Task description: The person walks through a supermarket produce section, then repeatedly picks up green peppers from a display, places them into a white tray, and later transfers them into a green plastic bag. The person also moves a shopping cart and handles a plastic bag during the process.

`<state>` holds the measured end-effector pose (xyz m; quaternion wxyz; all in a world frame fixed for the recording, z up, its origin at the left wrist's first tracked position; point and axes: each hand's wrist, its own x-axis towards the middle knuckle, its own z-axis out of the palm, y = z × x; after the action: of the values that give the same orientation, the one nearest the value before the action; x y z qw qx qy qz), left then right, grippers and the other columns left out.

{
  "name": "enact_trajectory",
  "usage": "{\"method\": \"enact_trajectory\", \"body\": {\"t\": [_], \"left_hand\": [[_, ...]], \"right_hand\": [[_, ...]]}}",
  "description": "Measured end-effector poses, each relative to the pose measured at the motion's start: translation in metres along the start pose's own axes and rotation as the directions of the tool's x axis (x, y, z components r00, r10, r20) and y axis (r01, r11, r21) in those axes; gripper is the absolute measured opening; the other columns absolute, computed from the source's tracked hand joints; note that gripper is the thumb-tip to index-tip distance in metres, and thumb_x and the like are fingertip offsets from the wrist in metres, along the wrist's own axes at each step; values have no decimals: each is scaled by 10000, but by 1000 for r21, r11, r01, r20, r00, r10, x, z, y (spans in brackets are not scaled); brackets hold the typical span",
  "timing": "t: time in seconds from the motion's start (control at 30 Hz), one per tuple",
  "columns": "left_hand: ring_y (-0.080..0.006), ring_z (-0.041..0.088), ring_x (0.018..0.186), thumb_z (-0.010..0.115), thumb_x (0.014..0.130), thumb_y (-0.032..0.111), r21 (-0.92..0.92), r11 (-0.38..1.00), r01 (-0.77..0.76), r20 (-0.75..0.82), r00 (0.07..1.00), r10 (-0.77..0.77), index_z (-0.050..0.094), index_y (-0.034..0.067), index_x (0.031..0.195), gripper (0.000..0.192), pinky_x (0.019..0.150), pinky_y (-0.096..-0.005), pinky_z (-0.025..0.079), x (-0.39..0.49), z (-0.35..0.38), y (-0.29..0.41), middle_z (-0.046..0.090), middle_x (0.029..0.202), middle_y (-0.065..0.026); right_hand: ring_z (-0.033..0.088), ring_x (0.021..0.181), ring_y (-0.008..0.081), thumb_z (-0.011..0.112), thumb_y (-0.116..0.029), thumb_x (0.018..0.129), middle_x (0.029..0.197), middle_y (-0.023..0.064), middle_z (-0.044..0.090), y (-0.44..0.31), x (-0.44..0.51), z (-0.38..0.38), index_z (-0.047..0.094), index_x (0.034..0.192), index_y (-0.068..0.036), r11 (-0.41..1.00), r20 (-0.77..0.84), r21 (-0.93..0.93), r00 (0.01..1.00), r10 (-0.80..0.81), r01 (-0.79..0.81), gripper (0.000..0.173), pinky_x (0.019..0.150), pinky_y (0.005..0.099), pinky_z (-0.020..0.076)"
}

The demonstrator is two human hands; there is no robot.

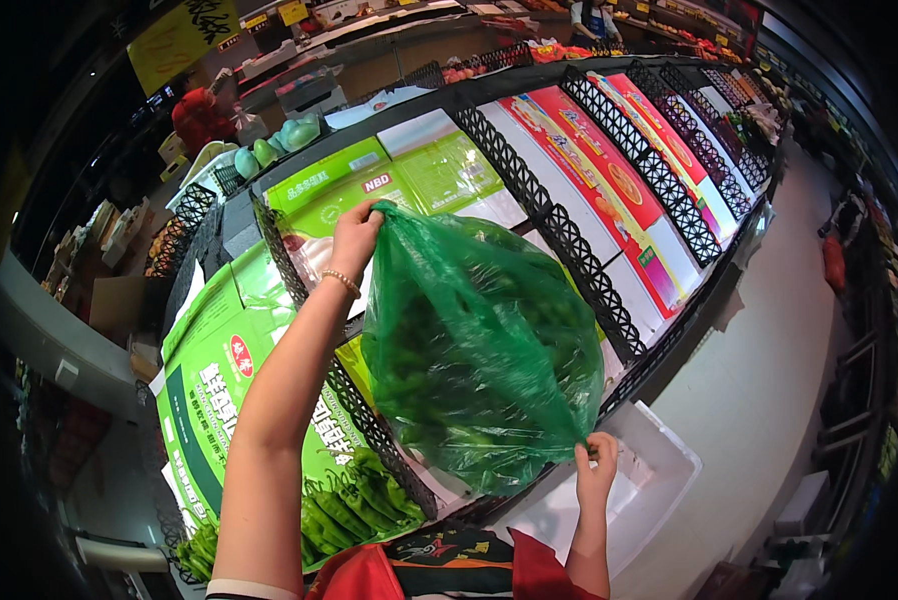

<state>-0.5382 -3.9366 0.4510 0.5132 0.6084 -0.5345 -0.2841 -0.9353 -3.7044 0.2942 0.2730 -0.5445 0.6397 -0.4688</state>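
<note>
A large green translucent plastic bag (479,345) is spread before me over the display stand, bulging with dark green contents that I cannot make out through the film. My left hand (359,232), with a beaded bracelet on its wrist, pinches the bag's upper left corner. At the lower right, my right hand (597,459) grips the opposite corner between thumb and fingers. The bag's edge runs taut between both hands. Below the bag on the left, green peppers (351,502) lie in a neat row at the stand's front edge.
Flattened cardboard boxes, green (231,360) and red (591,180), line the sloping stand. Black plastic lattice dividers (591,277) separate its sections. A white foam box (644,480) stands below on the right. Green mangoes (269,150) sit at the back left; a person (595,22) is at the far side.
</note>
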Motion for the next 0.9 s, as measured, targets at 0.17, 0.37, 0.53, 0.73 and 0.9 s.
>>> {"method": "enact_trajectory", "body": {"t": [0.17, 0.37, 0.53, 0.73, 0.9], "left_hand": [[-202, 543, 1079, 720, 772, 283, 3, 941, -339, 431, 849, 304, 547, 15, 1223, 552, 893, -333, 437, -25, -3, 24, 567, 1223, -138], [-343, 603, 853, 747, 722, 428, 771, 586, -250, 416, 894, -166, 609, -53, 946, 549, 776, -419, 475, -24, 6, -13, 623, 934, -226], [-221, 595, 616, 637, 793, 215, 76, 989, 129, 42, 990, -132, 618, -67, 790, 283, 577, -353, 455, -16, 18, -48, 631, 675, -156], [-54, 487, 603, 551, 852, 63, -273, 941, -201, -121, 977, 173, 620, 7, 792, 108, 541, -230, 382, -1, 9, 13, 583, 706, 42], [-47, 472, 604, 554, 924, 116, -395, 884, -249, -265, 953, 150, 627, 43, 806, 157, 539, -214, 361, -62, -25, 88, 563, 702, 49]], "right_hand": [[534, 827, 218, 830, -256, 641, 965, 97, 575, 13, -23, 6, 391, 1236, 25, 975, 97, 57, 973, 211, -217, 791, 755, 333, 452], [603, 636, 173, 702, -196, 794, 797, 125, 643, 9, 2, 64, 522, 1082, 31, 941, 125, -108, 935, 332, -320, 408, 606, 295, 470], [446, 572, 103, 535, -57, 853, 609, 60, 524, -33, 58, 52, 583, 863, 45, 996, 23, 85, 1000, 20, -22, 113, 527, 289, 370], [440, 658, 64, 562, -55, 891, 720, 10, 544, -126, 105, 4, 595, 895, 37, 917, -106, 371, 987, -118, 149, 98, 584, 230, 390], [452, 686, 79, 509, -52, 907, 773, 13, 557, -191, 126, -55, 582, 1017, 20, 890, -111, 135, 900, -422, 435, 150, 602, 234, 375]]}}
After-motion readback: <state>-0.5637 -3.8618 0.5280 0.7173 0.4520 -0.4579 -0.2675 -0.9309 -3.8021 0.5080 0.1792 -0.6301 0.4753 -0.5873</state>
